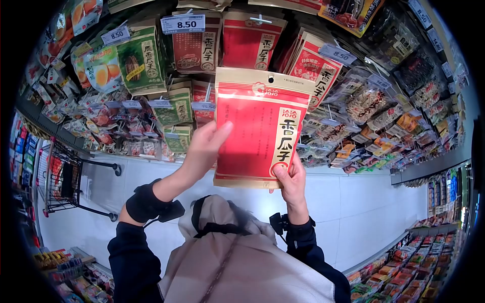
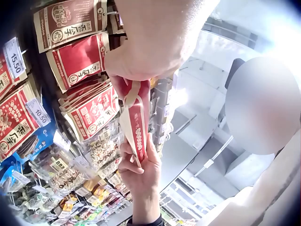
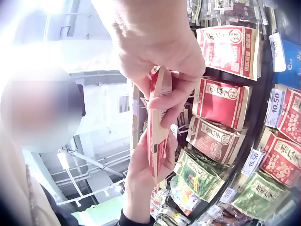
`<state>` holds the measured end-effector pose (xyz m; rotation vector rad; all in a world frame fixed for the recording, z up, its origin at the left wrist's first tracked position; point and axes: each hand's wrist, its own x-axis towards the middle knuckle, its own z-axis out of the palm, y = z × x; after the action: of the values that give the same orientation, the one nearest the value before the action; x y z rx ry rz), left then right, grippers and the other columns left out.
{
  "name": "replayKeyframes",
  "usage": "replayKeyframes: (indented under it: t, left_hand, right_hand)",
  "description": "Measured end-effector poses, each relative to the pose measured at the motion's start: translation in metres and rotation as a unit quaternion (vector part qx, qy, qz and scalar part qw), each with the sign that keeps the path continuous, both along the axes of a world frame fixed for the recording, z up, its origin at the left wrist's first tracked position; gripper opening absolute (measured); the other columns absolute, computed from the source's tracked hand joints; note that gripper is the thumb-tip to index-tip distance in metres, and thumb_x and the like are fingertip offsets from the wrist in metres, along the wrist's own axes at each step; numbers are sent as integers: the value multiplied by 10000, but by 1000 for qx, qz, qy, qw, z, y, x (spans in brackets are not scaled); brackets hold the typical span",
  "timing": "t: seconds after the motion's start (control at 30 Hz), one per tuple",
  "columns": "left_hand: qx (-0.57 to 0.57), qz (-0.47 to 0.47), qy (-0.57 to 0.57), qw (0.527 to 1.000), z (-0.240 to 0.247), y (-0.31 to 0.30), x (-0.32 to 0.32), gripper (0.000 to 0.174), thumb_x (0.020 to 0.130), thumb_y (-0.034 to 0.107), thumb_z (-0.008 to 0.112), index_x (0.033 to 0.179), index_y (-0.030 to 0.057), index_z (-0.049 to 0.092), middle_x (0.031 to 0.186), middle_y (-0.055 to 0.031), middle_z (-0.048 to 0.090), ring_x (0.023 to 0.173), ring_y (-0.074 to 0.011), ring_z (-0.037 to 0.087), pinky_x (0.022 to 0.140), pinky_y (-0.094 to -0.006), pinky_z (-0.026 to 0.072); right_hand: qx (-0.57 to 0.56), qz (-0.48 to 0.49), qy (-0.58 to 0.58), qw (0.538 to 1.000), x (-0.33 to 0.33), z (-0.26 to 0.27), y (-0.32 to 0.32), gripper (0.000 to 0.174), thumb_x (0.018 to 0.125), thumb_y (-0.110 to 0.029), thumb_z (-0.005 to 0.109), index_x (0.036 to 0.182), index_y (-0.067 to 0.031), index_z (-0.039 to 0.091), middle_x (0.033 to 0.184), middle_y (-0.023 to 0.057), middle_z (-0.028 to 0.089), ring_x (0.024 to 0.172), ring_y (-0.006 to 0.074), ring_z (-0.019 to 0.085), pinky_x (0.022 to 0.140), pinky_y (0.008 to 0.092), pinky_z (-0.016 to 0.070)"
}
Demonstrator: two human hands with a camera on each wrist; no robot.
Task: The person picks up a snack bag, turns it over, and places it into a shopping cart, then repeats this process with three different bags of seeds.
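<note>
In the head view a red and tan bag of sunflower seeds is held upright, its printed front towards the camera. My right hand grips its lower right corner, thumb on the front and fingers behind. At the left edge my left hand holds the bag, with its thumb over the red front. The left wrist view shows the bag edge-on between both hands. Seen from the right wrist, the right fingers wrap the bag's near side, and the left hand clasps its far end.
Hanging shelves of snack bags face me, with more red seed bags, green bags and price tags. A shopping cart stands on the pale floor at left. More packaged goods fill a display at lower right.
</note>
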<state>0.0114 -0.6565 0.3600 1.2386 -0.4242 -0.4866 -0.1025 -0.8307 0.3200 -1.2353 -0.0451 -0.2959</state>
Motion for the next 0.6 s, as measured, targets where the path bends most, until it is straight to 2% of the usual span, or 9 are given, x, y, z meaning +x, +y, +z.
replayKeyframes:
  t: [0.1, 0.17, 0.2, 0.27, 0.33, 0.37, 0.4, 0.53, 0.6]
  left_hand:
    - [-16, -10, 42, 999, -4, 3, 2, 390, 901, 318, 367, 1014, -25, 513, 920, -68, 576, 788, -96, 542, 672, -206, 426]
    - [-63, -29, 66, 995, -9, 2, 8, 425, 909, 348, 320, 1038, -10, 508, 917, -71, 574, 781, -108, 548, 669, -210, 424]
    - [-72, -68, 43, 994, -18, 4, 16, 431, 911, 352, 304, 1063, -4, 492, 951, -77, 570, 833, -131, 557, 710, -240, 433]
    - [-32, -88, 1, 996, -15, -4, 18, 417, 909, 343, 324, 1071, -5, 484, 985, -79, 562, 884, -142, 551, 748, -259, 429]
    - [-22, -124, -18, 992, -17, -17, 18, 383, 904, 311, 366, 1097, -4, 466, 1049, -95, 541, 970, -163, 530, 825, -292, 409]
    - [16, -158, -30, 987, -6, -22, 14, 384, 909, 283, 369, 1150, -8, 433, 1122, -107, 512, 1021, -149, 499, 867, -267, 385]
    - [1, -180, -37, 983, -11, -30, 14, 393, 902, 275, 392, 1175, -7, 410, 1142, -108, 499, 1041, -152, 486, 885, -271, 372]
    - [-62, -250, -29, 966, -7, -56, 0, 463, 873, 268, 465, 1230, -4, 350, 1175, -102, 477, 1088, -158, 452, 932, -283, 334]
    - [-93, -278, -23, 956, -6, -62, -2, 502, 856, 283, 496, 1234, -8, 342, 1179, -103, 473, 1092, -156, 445, 940, -288, 327]
  right_hand:
    - [19, -11, -7, 1000, 1, -5, -3, 479, 824, -138, 550, 1208, 21, 312, 911, 108, 568, 559, 108, 567, 377, 196, 431]
    - [25, 6, -10, 1000, 0, -4, -7, 480, 828, -184, 548, 1201, 20, 325, 943, 106, 560, 617, 125, 579, 415, 241, 460]
    - [27, 14, -12, 999, 0, -4, -8, 483, 830, -206, 547, 1198, 20, 331, 959, 105, 556, 646, 134, 585, 434, 264, 475]
    - [190, 68, -33, 979, 4, -19, -10, 495, 828, -247, 544, 1195, 16, 342, 1018, 104, 538, 726, 157, 585, 498, 318, 492]
    - [368, 160, -31, 916, 6, -21, -7, 359, 841, -277, 506, 1055, -8, 402, 927, 98, 550, 586, 160, 544, 425, 281, 423]
    - [429, 229, -43, 873, 10, -15, -2, 286, 847, -269, 486, 977, -21, 429, 848, 93, 561, 492, 155, 525, 370, 247, 383]
    - [483, 295, -44, 823, 13, -8, 3, 231, 853, -260, 466, 898, -34, 455, 770, 88, 572, 397, 151, 505, 315, 213, 344]
    - [551, 482, -100, 674, 25, -11, 17, 139, 862, -168, 424, 872, -34, 460, 665, 74, 577, 419, 148, 539, 310, 188, 349]
    - [556, 504, -118, 650, 27, -17, 20, 124, 865, -140, 402, 852, -35, 466, 647, 77, 581, 430, 144, 550, 314, 179, 357]
